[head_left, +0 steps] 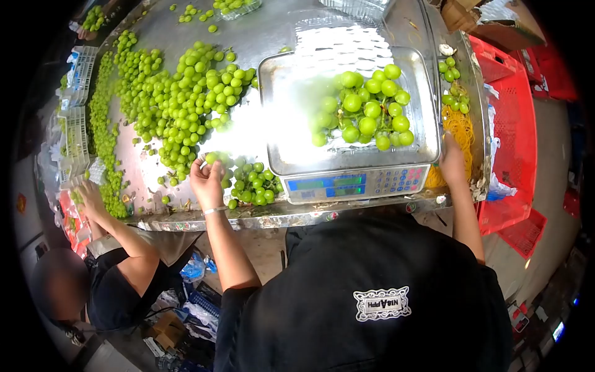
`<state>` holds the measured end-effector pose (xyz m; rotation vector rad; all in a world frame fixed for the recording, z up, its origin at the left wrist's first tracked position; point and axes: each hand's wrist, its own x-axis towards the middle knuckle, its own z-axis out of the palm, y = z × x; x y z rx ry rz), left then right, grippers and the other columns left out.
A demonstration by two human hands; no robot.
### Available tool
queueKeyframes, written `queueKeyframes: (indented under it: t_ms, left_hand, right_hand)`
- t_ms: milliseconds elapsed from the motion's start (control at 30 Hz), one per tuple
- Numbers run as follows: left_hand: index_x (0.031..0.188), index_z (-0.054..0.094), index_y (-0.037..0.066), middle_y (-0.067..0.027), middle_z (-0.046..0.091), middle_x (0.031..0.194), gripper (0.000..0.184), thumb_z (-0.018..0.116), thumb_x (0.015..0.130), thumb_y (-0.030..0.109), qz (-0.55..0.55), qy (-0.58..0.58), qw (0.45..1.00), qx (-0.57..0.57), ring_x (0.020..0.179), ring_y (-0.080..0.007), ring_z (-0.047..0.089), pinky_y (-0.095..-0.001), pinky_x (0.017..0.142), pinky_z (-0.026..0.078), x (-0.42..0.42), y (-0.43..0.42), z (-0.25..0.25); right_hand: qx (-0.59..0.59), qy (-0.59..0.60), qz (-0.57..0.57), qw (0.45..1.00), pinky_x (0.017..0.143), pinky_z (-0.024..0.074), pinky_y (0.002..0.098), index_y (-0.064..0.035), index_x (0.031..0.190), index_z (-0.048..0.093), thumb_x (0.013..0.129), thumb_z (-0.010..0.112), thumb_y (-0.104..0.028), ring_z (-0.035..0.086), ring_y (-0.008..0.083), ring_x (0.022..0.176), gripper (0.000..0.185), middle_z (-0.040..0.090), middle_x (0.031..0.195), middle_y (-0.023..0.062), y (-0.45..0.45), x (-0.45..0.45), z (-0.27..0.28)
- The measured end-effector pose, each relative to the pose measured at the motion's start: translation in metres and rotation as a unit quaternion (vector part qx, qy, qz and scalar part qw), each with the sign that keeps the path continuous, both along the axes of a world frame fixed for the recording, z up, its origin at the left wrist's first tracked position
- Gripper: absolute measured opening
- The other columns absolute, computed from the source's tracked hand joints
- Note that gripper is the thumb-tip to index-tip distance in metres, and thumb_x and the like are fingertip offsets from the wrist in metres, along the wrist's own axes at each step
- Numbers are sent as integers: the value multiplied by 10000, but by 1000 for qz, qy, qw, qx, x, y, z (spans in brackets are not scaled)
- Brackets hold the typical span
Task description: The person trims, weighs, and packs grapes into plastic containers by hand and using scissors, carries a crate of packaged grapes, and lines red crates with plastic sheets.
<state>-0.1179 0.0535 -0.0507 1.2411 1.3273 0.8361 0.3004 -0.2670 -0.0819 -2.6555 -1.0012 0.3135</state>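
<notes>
My left hand is at the table's front edge, its fingers bent together at a green grape. Just right of it lies a loose bunch of green grapes. On the steel pan of the digital scale rests another bunch of grapes, partly washed out by glare. My right hand is beside the scale's right side, against a heap of orange rubber bands; its fingers are mostly hidden.
A large pile of grapes covers the metal table's left part. Clear plastic boxes stand at the back. Small grape clusters lie right of the scale, beyond them a red crate. At far left, a co-worker's hand is by white baskets.
</notes>
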Motion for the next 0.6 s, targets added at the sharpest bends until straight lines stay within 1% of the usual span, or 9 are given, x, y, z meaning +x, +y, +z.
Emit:
queueKeyframes:
  t_ms: [100,167,200,233,300,333,400,467,600]
  left_hand:
    - [1051,435,-25,-97,575,903,325,573,757,-2,-17,156,987,32,801,-156,550,-261,708,454,7,2,6]
    - [1078,443,-13,-179,485,1121,339,559,762,27,-82,440,828,338,1043,-276,463,-359,885,365,26,-7,20]
    - [1105,450,8,-201,362,1250,347,532,769,38,-94,378,870,303,1182,-328,316,-410,969,261,39,-11,32]
    - [1143,435,27,-185,374,1249,385,523,768,27,-123,375,852,343,1174,-326,330,-414,973,258,53,-14,39]
    - [1136,463,43,-167,366,1266,355,495,782,30,-210,263,863,376,1199,-330,296,-418,994,218,89,-30,55]
    - [1104,493,44,-163,364,1269,307,477,797,51,-227,224,869,378,1207,-332,283,-414,998,205,110,-39,61]
    - [1047,539,40,-157,365,1272,250,438,824,91,-245,176,875,379,1219,-335,264,-405,1001,191,138,-47,70]
    - [1028,557,32,-170,374,1260,267,390,854,146,-227,147,892,363,1210,-332,276,-397,993,198,150,-47,79]
    - [961,580,-65,-140,394,1246,438,313,891,274,-128,21,980,154,1162,-272,358,-376,1000,197,140,-49,83]
  right_hand:
    - [-155,77,-21,985,767,429,388,18,1120,468,750,517,-49,547,379,854,379,545,937,265,17,-6,39]
    - [-159,54,0,986,735,436,386,13,1080,499,770,507,-75,552,381,820,322,548,892,264,33,2,82]
    - [-166,39,23,985,704,442,385,8,1041,530,790,497,-102,557,383,786,275,552,847,264,37,7,94]
    - [-63,42,40,996,662,454,379,-2,970,569,825,475,-184,580,346,751,251,583,821,222,45,29,92]
    - [340,185,-9,922,769,419,275,19,1055,519,874,400,-170,575,188,860,288,621,892,103,107,39,111]
    - [380,206,45,901,848,378,272,36,1084,490,892,371,-162,532,198,968,300,593,999,108,141,50,111]
    - [250,96,104,958,948,303,316,35,1148,452,896,309,-398,453,256,1090,521,496,1157,175,210,78,69]
    - [133,332,-5,934,973,268,343,33,1162,444,879,173,-512,435,270,1112,671,504,1146,166,249,65,88]
    - [376,385,77,839,974,256,339,18,1173,442,852,150,-575,408,210,1144,735,543,1054,117,215,45,102]
